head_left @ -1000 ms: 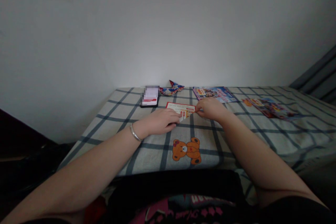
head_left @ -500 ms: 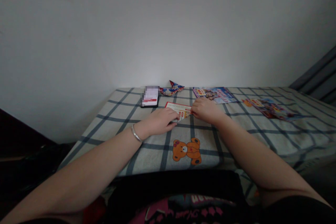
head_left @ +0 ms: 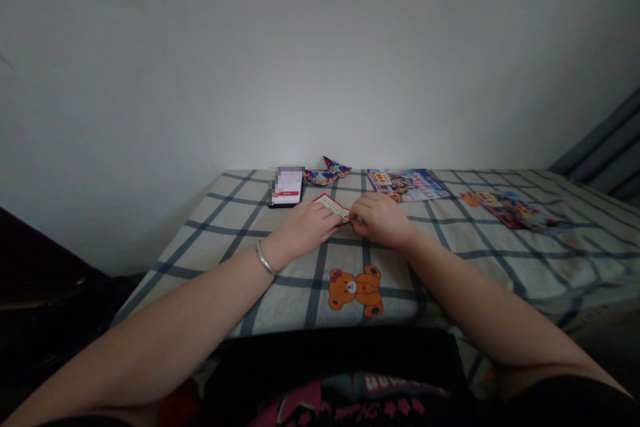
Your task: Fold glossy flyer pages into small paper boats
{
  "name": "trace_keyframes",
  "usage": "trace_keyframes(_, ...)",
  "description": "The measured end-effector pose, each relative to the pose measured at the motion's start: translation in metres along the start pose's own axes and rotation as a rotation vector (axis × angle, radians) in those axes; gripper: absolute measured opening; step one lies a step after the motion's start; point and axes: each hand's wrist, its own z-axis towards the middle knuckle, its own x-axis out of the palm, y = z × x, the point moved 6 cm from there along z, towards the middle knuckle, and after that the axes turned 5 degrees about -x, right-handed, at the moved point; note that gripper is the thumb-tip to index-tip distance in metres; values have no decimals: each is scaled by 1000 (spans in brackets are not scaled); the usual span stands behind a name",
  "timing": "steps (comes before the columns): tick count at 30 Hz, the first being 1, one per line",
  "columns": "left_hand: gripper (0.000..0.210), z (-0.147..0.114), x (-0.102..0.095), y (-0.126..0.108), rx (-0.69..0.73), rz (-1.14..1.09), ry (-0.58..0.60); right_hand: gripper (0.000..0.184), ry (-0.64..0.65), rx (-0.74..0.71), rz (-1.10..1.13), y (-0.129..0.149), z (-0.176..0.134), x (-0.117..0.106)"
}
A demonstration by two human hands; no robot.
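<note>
A small folded paper (head_left: 330,206), white with a red edge and printed lines, lies on the cloth, mostly covered by my fingers. My left hand (head_left: 309,225), with a silver bangle at the wrist, presses on its near left side, fingers bent around it. At the right end, the closed fingers of my right hand (head_left: 379,219) pinch the paper's edge. The fingertips of both hands almost meet, so the near part of the paper is hidden.
A phone (head_left: 287,188) with a lit screen stands left, beside a folded colourful paper shape (head_left: 327,173). Two printed leaflets (head_left: 410,185) (head_left: 520,209) lie to the right. A checked cloth (head_left: 220,220) with a bear print (head_left: 355,290) covers the table, which meets a wall (head_left: 320,60).
My right hand has moved left, closer to my left hand. The paper has turned slightly and less of it shows; its printed near corner is now covered.
</note>
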Motion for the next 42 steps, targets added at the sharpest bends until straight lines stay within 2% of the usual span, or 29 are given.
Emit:
trace_keyframes(6, 14, -1, -7, -6, 3, 62, -57, 9, -80, 48, 83, 1, 1, -6)
trace_keyframes(11, 15, -2, -8, 1, -75, 44, -86, 14, -124, 67, 110, -9, -5, -11)
trace_keyframes(17, 43, -3, -8, 4, -78, -4, -129, 11, -134, 166, 215, -23, -8, -1)
trace_keyframes(20, 51, -5, -8, 3, -60, 16, -155, 10, -165, 190, 281, -27, -9, 4)
trace_keyframes(25, 40, -6, -12, -2, -1, 12, -231, 6, -221, 95, 340, -26, -8, 2)
trace_keyframes(29, 21, -5, -22, -3, 9, -66, -313, 3, -255, -40, 382, -15, -6, -4)
trace_keyframes(32, 16, -4, -29, -2, 11, -136, -355, 3, -267, -73, 412, -11, -5, -8)
trace_keyframes(35, 11, -4, -30, 1, -5, -225, -359, 5, -231, -71, 428, -11, -5, -5)
trace_keyframes(39, 11, -6, -31, 6, -45, -389, -392, 25, -106, -34, 426, -18, -7, 13)
trace_keyframes(42, 14, -7, -32, 12, -143, -534, -413, 30, -44, 28, 410, -26, -10, 25)
